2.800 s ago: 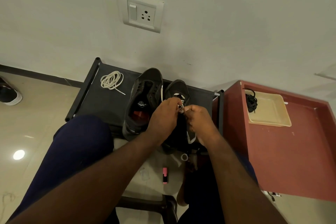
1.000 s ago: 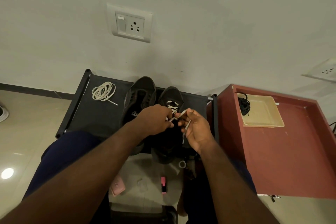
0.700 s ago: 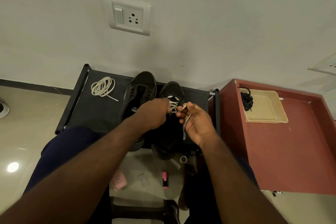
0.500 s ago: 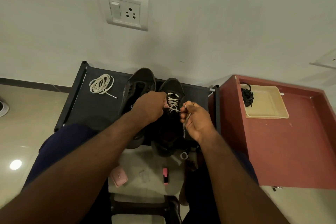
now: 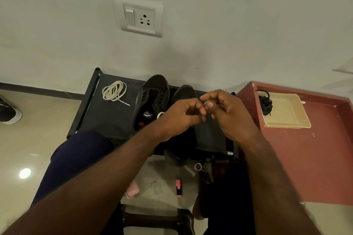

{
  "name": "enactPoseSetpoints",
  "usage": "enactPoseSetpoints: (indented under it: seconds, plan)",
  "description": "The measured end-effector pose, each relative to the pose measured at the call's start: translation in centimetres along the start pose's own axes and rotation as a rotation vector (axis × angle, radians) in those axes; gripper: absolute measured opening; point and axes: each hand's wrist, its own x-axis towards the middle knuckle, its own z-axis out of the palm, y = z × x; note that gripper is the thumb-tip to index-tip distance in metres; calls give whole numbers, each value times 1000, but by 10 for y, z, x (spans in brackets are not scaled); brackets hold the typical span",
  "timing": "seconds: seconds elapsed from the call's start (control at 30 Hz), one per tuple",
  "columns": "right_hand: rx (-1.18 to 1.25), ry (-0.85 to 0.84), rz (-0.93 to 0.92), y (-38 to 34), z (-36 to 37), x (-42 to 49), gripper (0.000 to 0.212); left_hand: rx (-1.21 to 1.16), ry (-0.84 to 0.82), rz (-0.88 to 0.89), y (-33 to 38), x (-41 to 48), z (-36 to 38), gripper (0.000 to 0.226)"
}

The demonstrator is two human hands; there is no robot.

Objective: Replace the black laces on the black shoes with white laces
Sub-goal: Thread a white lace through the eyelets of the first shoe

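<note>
Leave the coil (image 5: 114, 91) on the rack (image 5: 99, 116) for the unlaced shoe (image 5: 152, 97) later. Mind the slack lace (image 5: 160, 115) looping out beside the left hand (image 5: 180, 115), so as not to snag it. Over the other shoe (image 5: 186, 91), mostly hidden, hold it close to the right hand (image 5: 231, 114), with fingers curled and tips pinched together, probably on the lace ends, though not possible to tell here. Pull both ends evenly, flatten each crossing, then go to the next eyelets. Ignore the black laces (image 5: 265, 103) in the tray (image 5: 286, 116).
</note>
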Motion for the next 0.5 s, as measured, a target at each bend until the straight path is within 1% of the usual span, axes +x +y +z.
enactPoseSetpoints:
  seconds: [0.03, 0.07, 0.1, 0.13, 0.17, 0.2, 0.23, 0.27, 0.3, 0.33, 0.4, 0.43, 0.5]
  plan:
    - [40, 69, -16, -4, 1, 3, 19, -63, -39, -26, 2, -2, 2, 17]
    - [135, 174, -4, -3, 4, 7, 17, -46, -39, -36, 5, -3, 0, 20]
    - [272, 277, 35, -1, 9, 11, 14, 59, -5, -29, 6, -4, -5, 22]
    - [400, 352, 89, 3, 16, 15, 12, 246, 35, -11, 6, -4, -12, 24]
    - [469, 380, 149, 10, 26, 18, 11, 492, 54, 9, 6, -2, -19, 28]
    - [458, 361, 196, 17, 37, 19, 13, 749, 46, 20, 8, 0, -26, 30]
    - [390, 310, 215, 25, 47, 19, 15, 953, 23, -3, 9, 2, -32, 30]
    - [298, 237, 205, 33, 57, 19, 17, 1074, 14, -53, 8, 4, -37, 27]
    - [202, 158, 171, 36, 64, 18, 19, 1107, 28, -103, 8, 4, -42, 24]
    - [123, 77, 124, 39, 69, 18, 20, 1069, 67, -121, 7, 3, -46, 21]
    - [50, -32, 49, 41, 72, 19, 22, 830, 157, -102, 5, -2, -50, 16]
    - [29, -56, 23, 42, 72, 21, 22, 681, 176, -95, 4, -4, -51, 14]
    - [-52, -52, -15, 45, 71, 24, 20, 401, 189, -81, 5, -5, -48, 11]
